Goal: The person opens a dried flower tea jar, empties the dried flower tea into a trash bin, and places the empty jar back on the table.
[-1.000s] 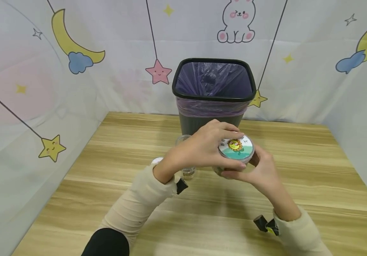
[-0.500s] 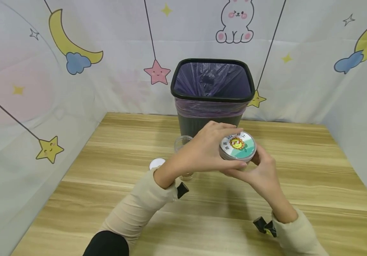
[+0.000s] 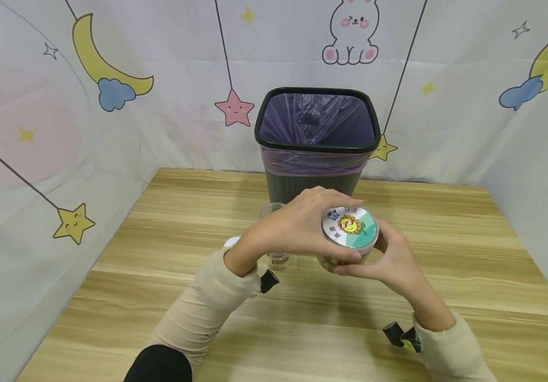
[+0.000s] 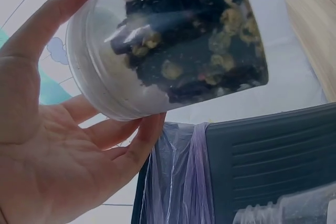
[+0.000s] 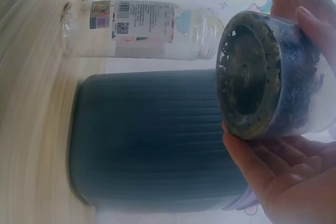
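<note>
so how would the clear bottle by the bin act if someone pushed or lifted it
The bottle is probably light for its size, since little shows through its clear walls. It stands tall and narrow on the table, so a push near the top could well tip it. Its rounded shape suggests it might roll once down.

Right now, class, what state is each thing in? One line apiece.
Clear jar: lidded, part full, held
Sunflower lid: seated on the jar
Left hand: gripping the lid
Right hand: gripping the jar
Labelled bottle: upright, uncapped
White cap: lying flat
Waste bin: upright, open
Purple liner: fitted
</note>
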Motion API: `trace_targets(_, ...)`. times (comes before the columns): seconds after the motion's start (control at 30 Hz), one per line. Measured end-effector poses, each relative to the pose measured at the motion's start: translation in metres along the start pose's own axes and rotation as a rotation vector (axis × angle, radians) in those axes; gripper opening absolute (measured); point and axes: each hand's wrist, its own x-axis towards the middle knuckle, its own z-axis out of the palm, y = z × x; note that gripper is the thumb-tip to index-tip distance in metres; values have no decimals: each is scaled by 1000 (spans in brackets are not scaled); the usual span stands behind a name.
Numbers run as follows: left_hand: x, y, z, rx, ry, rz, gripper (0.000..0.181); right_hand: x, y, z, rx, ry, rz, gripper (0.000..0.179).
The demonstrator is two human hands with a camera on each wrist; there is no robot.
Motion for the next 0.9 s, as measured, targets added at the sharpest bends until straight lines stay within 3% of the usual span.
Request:
trace_targets(0.13, -1, 1, 1, 5, 34, -1, 73, -1, -1, 3, 6, 18, -4, 82)
trace_targets(0.23, -2, 2, 4, 26, 77, -12, 73, -3, -2, 8, -22, 76, -2, 83)
trace_targets(0.47, 1, 5, 23, 199, 295, -89, 84, -1, -1, 29, -116, 314, -15, 83)
trace_targets(0.53, 2, 6, 27, 247, 325, -110, 89, 0, 1, 31, -131, 346, 1, 82)
trace_targets(0.63, 2, 4, 26, 227, 283, -130, 93, 0, 2, 29, -129, 334, 30, 82)
trace_targets(0.73, 1, 0, 18, 106, 178, -131, 96, -1, 2, 24, -111, 284, 44, 85)
trace_targets(0.9, -3, -12, 3, -68, 16, -68, 94, -3, 1, 15, -104, 188, 63, 92)
